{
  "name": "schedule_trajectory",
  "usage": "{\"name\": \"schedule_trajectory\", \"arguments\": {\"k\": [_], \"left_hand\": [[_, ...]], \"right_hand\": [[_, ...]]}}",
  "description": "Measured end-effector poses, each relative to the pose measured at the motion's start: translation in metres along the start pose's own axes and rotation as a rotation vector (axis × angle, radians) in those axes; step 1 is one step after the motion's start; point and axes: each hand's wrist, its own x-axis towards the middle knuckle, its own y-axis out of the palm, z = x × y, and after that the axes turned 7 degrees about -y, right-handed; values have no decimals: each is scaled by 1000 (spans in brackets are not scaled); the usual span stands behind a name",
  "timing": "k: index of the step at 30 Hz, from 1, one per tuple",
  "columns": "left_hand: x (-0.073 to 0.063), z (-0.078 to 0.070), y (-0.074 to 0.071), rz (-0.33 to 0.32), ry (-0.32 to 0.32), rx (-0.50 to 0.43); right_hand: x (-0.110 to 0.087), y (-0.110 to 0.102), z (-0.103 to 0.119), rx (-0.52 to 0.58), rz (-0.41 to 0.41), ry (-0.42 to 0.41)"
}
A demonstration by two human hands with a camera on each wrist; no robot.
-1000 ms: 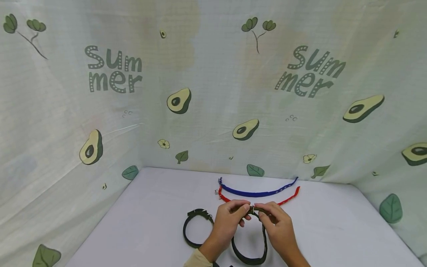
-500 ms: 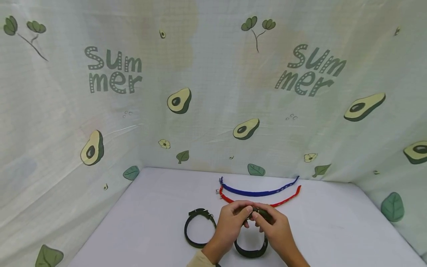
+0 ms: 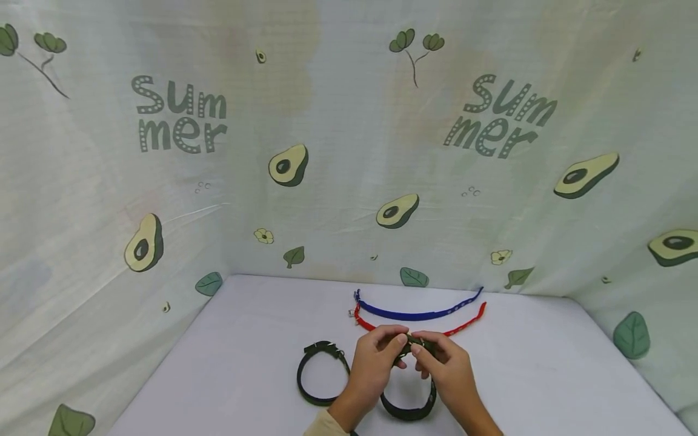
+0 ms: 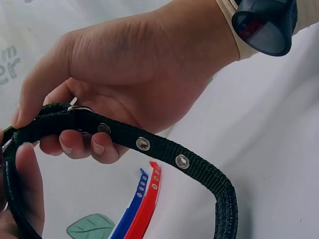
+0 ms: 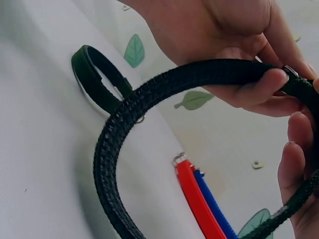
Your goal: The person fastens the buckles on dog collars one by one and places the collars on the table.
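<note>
A dark green dog collar [image 3: 408, 414] hangs in a loop between both hands, above the table. My left hand [image 3: 371, 358] pinches its upper part between thumb and fingers. My right hand [image 3: 455, 367] pinches the same stretch, close against the left. In the left wrist view the right hand [image 4: 134, 64] shows large, its fingers behind the strap; metal-ringed holes run along the collar [image 4: 162, 150]. A metal buckle part [image 4: 79, 108] shows by those fingers. In the right wrist view the left hand [image 5: 224, 35] grips the collar [image 5: 107, 154]. Fingers partly hide how strap and buckle meet.
A second dark collar [image 3: 299, 378], fastened in a ring, lies left of my hands on the white table [image 3: 234, 363]. Behind the hands a blue collar [image 3: 411, 316] and a red collar [image 3: 463, 327] lie stretched out. A printed cloth [image 3: 338, 121] forms the back and sides.
My hands have drawn closer together over the buckle, and the right fingers have shifted their hold. The hanging loop sits higher and looks smaller. The other collars lie as before.
</note>
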Motion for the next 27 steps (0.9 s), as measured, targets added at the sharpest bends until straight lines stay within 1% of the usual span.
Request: {"name": "schedule_trajectory", "arguments": {"k": [2,5,9,15,18,21,23,25,27], "left_hand": [[0,0,0,0,15,4],[0,0,-1,-16,21,26],[-1,-2,-1,-52,24,56],[-1,-4,-1,-98,70,61],[0,-4,-1,-110,62,48],[1,-5,-1,-130,53,11],[2,-5,-1,-147,61,-21],[2,-4,-1,-167,83,-50],[3,-3,-2,-172,102,-79]], "right_hand": [[0,0,0,11,-14,-2],[-1,1,-1,23,-23,-5],[0,2,1,26,-29,-8],[0,2,6,37,-40,8],[1,1,7,26,-41,15],[1,1,6,18,-38,13],[1,1,4,22,-36,12],[1,2,3,28,-33,13],[0,2,2,27,-31,16]]}}
